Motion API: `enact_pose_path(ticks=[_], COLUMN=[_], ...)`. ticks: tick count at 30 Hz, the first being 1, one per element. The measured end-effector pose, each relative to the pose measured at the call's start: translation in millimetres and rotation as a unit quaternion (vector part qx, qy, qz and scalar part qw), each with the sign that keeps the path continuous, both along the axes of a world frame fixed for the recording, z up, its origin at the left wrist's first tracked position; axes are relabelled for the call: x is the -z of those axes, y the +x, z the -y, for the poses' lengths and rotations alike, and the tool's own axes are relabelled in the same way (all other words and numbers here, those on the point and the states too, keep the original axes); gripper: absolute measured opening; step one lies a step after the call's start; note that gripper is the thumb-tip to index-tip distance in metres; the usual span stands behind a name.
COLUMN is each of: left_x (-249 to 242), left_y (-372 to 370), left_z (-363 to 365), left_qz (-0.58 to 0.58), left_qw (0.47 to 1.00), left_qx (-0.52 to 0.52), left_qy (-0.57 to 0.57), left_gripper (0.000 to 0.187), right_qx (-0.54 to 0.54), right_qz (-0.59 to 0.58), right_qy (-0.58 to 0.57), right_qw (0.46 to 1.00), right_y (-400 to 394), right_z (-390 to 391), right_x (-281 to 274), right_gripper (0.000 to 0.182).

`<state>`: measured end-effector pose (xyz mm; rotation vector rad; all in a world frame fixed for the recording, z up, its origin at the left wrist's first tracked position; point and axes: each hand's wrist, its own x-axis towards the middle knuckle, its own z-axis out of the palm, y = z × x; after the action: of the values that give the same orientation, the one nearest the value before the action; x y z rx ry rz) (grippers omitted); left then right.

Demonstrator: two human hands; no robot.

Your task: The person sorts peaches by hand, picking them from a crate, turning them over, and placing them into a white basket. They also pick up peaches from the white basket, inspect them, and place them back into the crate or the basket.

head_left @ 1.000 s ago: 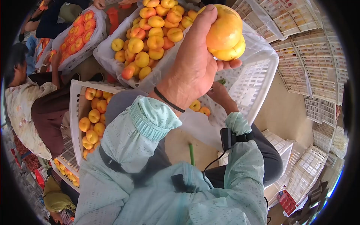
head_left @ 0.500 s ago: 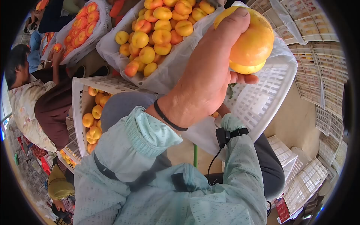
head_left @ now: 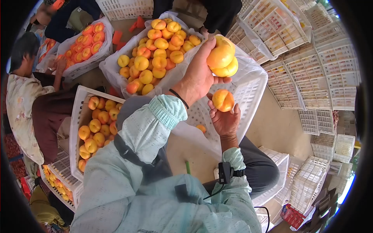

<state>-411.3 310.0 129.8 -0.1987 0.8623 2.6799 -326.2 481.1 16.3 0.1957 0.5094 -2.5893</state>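
Observation:
My left hand (head_left: pixel 194 75), with a dark band at the wrist, is closed around two yellow peaches, an upper peach (head_left: pixel 220 51) and a lower peach (head_left: pixel 227 68) pressed against it. Just below and to the right, my right hand (head_left: pixel 226 122) is palm up, its fingers and thumb curled around an orange-yellow peach (head_left: pixel 223 100). Both hands are above a white lined crate (head_left: pixel 248 91), where a small part of another peach (head_left: pixel 201 128) shows low inside.
A lined crate of peaches (head_left: pixel 149 58) stands ahead, and another white crate (head_left: pixel 77 128) holds peaches at my left. A person (head_left: pixel 29 97) sits at far left beside a crate of net-wrapped fruit (head_left: pixel 83 44). Stacked white crates (head_left: pixel 318 77) line the right.
My left hand, still around its two peaches, now appears smaller and farther from the camera. My right hand has come out from behind it, showing a peach. The view has shifted.

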Motion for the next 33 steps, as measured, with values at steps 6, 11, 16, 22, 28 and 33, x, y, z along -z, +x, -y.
enact_pose_path(ticks=[6,11,16,22,28,33], left_x=[7,22,41,0,-15,-7], left_y=[43,114,197,296,340,346], left_z=[9,-5,-31,26,83,85], left_qz=[-0.021,-0.055,-0.291,-0.359,-0.218,-0.169], left_qw=[0.994,0.996,0.771,0.760,0.717,0.792], left_qx=[0.079,0.059,-0.129,0.085,0.067,0.184], left_qy=[0.073,-0.050,-0.551,-0.536,-0.659,-0.557], left_gripper=[0.055,0.057,0.061,0.074,0.052,0.058], right_qx=[0.216,0.248,0.255,0.102,-0.183,-0.179], right_qz=[-0.118,-0.060,-0.028,0.075,0.098,0.146], right_qy=[0.072,0.032,0.057,-0.038,-0.047,0.124], right_qw=[0.967,0.966,0.965,0.991,0.977,0.965], right_y=[27,58,95,192,268,258], right_z=[-7,10,33,30,41,48], right_x=[-67,-98,-70,-66,-66,-86], right_gripper=[0.063,0.062,0.061,0.066,0.072,0.071])
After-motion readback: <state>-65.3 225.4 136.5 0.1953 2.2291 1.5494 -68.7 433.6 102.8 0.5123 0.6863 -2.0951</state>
